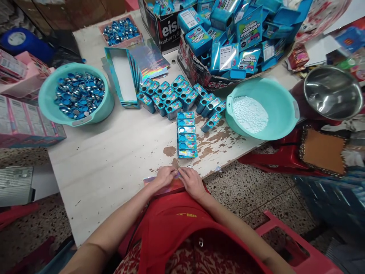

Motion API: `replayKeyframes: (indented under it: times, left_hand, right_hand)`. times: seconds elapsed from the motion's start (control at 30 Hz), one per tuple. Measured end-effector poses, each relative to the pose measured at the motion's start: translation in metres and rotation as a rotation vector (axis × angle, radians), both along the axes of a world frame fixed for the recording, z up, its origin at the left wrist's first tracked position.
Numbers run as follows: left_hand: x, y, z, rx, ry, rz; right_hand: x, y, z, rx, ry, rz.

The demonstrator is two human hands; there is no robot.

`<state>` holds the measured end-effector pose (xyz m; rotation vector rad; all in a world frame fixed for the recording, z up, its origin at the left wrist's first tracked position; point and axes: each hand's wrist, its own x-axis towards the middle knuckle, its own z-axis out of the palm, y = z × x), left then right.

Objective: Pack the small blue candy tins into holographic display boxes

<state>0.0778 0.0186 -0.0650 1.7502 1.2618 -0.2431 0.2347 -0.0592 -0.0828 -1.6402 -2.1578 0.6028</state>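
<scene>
At the near edge of the table, my left hand (166, 176) is closed with its fingertips pinching a shiny holographic sheet (171, 186). My right hand (194, 182) meets it from the other side, fingers bent over the same sheet, the two sets of fingertips nearly touching. The sheet lies low against the red apron and reflects its colour; part of it is under the hands. Just beyond the fingers stands a row of several blue tins (186, 137) labelled Caramelo Macizo, one with a pale round top.
More blue tins with dark openings (171, 98) stand behind. A turquoise tub of caps (80, 95) is left, a tub of white pellets (251, 114) right. Further back are a holographic sheet stack (148, 61), flat blue trays (124, 78) and a carton heaped with tins (196, 76).
</scene>
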Motion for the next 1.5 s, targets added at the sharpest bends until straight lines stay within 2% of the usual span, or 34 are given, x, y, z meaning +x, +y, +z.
replayKeyframes:
  times: [0.13,0.37,0.47,0.53,0.6,0.67,0.73,0.8,0.87,0.97,1.1,1.2,1.3,1.4,1.47,1.5]
  left_hand:
    - [0.000,-0.001,-0.003,-0.032,0.001,0.051]
    - [0.001,0.004,-0.003,-0.021,0.014,-0.004]
    - [0.002,0.005,-0.007,-0.005,0.074,-0.016]
    - [0.002,0.005,-0.004,0.061,0.108,0.005]
    - [0.002,0.004,0.006,0.138,0.028,0.110]
    - [0.004,0.002,0.023,0.128,-0.232,0.256]
    - [0.007,0.002,0.042,-0.004,-0.510,0.332]
    - [0.012,0.005,0.057,-0.151,-0.611,0.346]
    - [0.017,0.015,0.065,-0.218,-0.561,0.350]
    - [0.020,0.039,0.066,-0.184,-0.485,0.324]
    - [0.019,0.071,0.056,-0.050,-0.435,0.269]
    - [0.020,0.084,0.043,-0.029,-0.458,0.278]
    - [0.023,0.088,0.028,-0.112,-0.536,0.353]
    - [0.021,0.088,0.017,-0.319,-0.602,0.451]
    - [0.018,0.085,0.012,-0.427,-0.556,0.497]
    - [0.016,0.082,0.010,-0.423,-0.500,0.525]
  right_hand:
    - [0.002,-0.004,0.000,0.013,0.052,0.031]
    - [0.002,0.002,0.002,0.003,0.018,-0.007]
    - [0.006,0.006,0.015,0.005,-0.013,0.013]
    - [0.011,0.008,0.033,-0.025,-0.001,0.002]
    - [0.016,0.012,0.057,-0.070,0.084,-0.053]
    - [0.019,0.018,0.081,-0.119,0.232,-0.142]
    - [0.020,0.028,0.098,-0.161,0.392,-0.245]
    - [0.019,0.040,0.104,-0.190,0.524,-0.366]
    - [0.015,0.054,0.099,-0.213,0.618,-0.494]
    - [0.010,0.073,0.080,-0.180,0.620,-0.649]
    - [0.006,0.093,0.056,-0.026,0.474,-0.733]
    - [0.004,0.103,0.044,0.019,0.406,-0.768]
    - [0.005,0.108,0.033,0.029,0.413,-0.795]
    - [0.008,0.111,0.024,-0.024,0.522,-0.895]
    - [0.011,0.112,0.022,-0.104,0.625,-0.962]
    - [0.012,0.112,0.021,-0.136,0.662,-0.973]
